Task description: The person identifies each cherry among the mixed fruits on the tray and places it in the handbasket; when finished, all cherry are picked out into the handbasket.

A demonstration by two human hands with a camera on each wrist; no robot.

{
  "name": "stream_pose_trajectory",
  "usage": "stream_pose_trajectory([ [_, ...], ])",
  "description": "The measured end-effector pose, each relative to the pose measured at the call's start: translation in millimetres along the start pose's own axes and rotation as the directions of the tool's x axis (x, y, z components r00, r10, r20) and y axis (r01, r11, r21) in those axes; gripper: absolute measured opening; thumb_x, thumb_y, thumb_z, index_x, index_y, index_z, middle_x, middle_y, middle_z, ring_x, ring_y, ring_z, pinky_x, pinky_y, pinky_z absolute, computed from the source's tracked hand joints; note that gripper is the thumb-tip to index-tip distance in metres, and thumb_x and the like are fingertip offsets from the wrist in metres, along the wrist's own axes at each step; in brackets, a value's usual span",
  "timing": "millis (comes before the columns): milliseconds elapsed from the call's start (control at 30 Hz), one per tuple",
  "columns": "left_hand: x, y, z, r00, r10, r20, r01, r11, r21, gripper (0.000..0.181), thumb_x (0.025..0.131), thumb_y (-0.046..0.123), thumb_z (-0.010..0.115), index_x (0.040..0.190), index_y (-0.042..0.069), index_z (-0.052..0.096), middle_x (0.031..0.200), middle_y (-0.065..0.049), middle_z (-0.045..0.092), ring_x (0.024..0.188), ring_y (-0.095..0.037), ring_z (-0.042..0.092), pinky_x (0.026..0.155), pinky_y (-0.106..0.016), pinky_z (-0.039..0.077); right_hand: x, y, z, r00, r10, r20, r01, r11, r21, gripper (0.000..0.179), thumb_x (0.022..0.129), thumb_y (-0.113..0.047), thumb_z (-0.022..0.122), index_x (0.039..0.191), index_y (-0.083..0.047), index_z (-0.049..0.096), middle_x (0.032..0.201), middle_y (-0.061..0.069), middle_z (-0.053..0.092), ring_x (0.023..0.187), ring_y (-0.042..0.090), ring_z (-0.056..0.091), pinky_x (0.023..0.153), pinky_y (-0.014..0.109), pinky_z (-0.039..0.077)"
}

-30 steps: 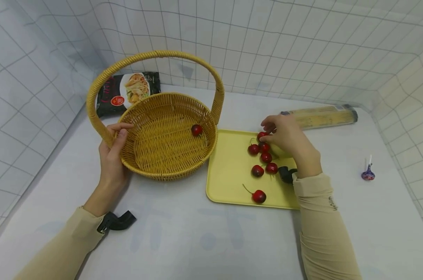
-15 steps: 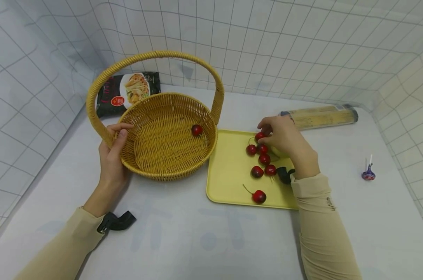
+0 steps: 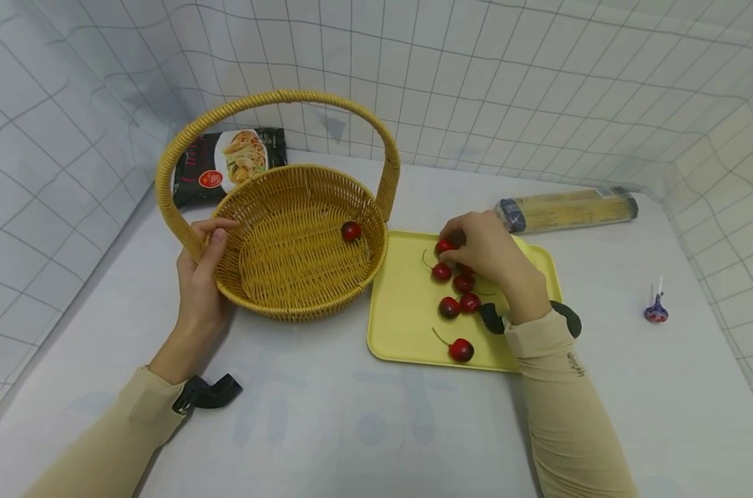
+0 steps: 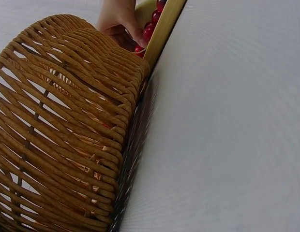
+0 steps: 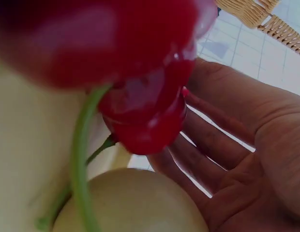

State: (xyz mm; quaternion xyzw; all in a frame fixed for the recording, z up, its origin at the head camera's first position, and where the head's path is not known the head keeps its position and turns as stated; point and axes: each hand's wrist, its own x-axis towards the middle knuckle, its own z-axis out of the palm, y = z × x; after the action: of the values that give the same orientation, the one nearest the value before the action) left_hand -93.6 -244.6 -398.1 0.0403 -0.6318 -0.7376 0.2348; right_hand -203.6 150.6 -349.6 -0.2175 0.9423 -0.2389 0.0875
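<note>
My left hand (image 3: 201, 277) grips the left rim of a woven wicker basket (image 3: 289, 312), thumb on the inside. One dark red cherry (image 3: 351, 232) lies in the basket. On the yellow tray (image 3: 392, 339) my right hand (image 3: 491, 252) pinches a red cherry (image 3: 445, 247) between thumb and fingers. Several other cherries (image 3: 464, 283) cluster under and beside that hand, and a single cherry (image 3: 461, 350) with a long stem lies nearer the front. In the right wrist view the fingers curve around bunched cherries (image 5: 145, 111), above a pale round thing (image 5: 135, 203).
A black food packet (image 3: 233, 166) lies behind the basket. Behind the tray is a clear pack of long yellow sticks, like dry pasta (image 3: 566, 209). A lollipop (image 3: 656, 311) lies at the right. White grid-lined walls (image 3: 476, 90) enclose the back and sides.
My right hand has moved left over the tray, and the cluster of cherries has shifted left with it. The front cherry, the basket and my left hand have stayed put.
</note>
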Motion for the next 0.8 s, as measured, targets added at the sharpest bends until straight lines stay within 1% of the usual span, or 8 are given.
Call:
stream_pose_trajectory([
  [100, -0.2, 0.1, 0.1, 1.0, -0.001, -0.002, 0.001, 1.0, 0.0, 0.032, 0.105, 0.032, 0.06, 0.123, 0.006, 0.069, 0.122, -0.004, 0.059, 0.121, -0.023, 0.047, 0.1, -0.029, 0.035, 0.3, 0, 0, 1.0, -0.008, -0.003, 0.008, 1.0, 0.021, 0.018, 0.089, -0.015, 0.085, 0.105, -0.009, 0.079, 0.099, 0.007, 0.077, 0.091, 0.025, 0.065, 0.087, 0.042, 0.052],
  [267, -0.1, 0.3, 0.3, 1.0, 0.0, -0.001, 0.0, 1.0, 0.002, 0.034, 0.105, 0.033, 0.06, 0.124, 0.005, 0.068, 0.122, -0.004, 0.059, 0.122, -0.023, 0.047, 0.1, -0.029, 0.034, -2.4, -6, -4, 0.998, -0.049, -0.051, 0.051, 0.997, 0.052, 0.021, 0.091, -0.018, 0.085, 0.109, -0.01, 0.079, 0.104, 0.007, 0.078, 0.094, 0.023, 0.071, 0.087, 0.042, 0.056],
  [367, -0.1, 0.4, 0.4, 1.0, -0.002, -0.002, 0.002, 1.0, -0.001, 0.035, 0.105, 0.033, 0.06, 0.124, 0.004, 0.068, 0.122, -0.005, 0.059, 0.121, -0.023, 0.047, 0.099, -0.029, 0.035, -5.3, -12, -7, 0.994, -0.08, -0.076, 0.086, 0.993, 0.086, 0.021, 0.091, -0.021, 0.085, 0.11, -0.013, 0.08, 0.105, 0.004, 0.079, 0.095, 0.021, 0.073, 0.086, 0.041, 0.058],
  [567, 0.0, 0.6, 0.9, 1.0, -0.004, -0.005, 0.003, 1.0, -0.011, 0.034, 0.105, 0.031, 0.06, 0.124, 0.004, 0.068, 0.122, -0.005, 0.059, 0.12, -0.023, 0.048, 0.098, -0.029, 0.036, -10.6, -27, -13, 0.987, -0.127, -0.096, 0.142, 0.974, 0.175, 0.018, 0.091, -0.026, 0.086, 0.107, -0.022, 0.08, 0.102, -0.005, 0.078, 0.094, 0.012, 0.072, 0.087, 0.036, 0.06],
  [700, 0.1, 0.7, 1.2, 1.0, -0.005, -0.008, 0.005, 1.0, -0.017, 0.034, 0.105, 0.032, 0.061, 0.124, 0.004, 0.068, 0.121, -0.005, 0.059, 0.12, -0.023, 0.048, 0.098, -0.029, 0.035, -14.8, -36, -17, 0.984, -0.147, -0.104, 0.165, 0.967, 0.192, 0.019, 0.09, -0.03, 0.086, 0.108, -0.026, 0.08, 0.101, -0.009, 0.078, 0.092, 0.009, 0.073, 0.085, 0.034, 0.06],
  [800, 0.1, 0.8, 1.4, 1.0, -0.004, -0.008, 0.004, 1.0, -0.019, 0.034, 0.105, 0.031, 0.061, 0.123, 0.004, 0.068, 0.121, -0.004, 0.059, 0.12, -0.023, 0.047, 0.099, -0.029, 0.034, -17.2, -41, -19, 0.981, -0.163, -0.108, 0.182, 0.963, 0.198, 0.021, 0.09, -0.03, 0.086, 0.109, -0.027, 0.08, 0.102, -0.009, 0.078, 0.092, 0.009, 0.073, 0.085, 0.034, 0.06],
])
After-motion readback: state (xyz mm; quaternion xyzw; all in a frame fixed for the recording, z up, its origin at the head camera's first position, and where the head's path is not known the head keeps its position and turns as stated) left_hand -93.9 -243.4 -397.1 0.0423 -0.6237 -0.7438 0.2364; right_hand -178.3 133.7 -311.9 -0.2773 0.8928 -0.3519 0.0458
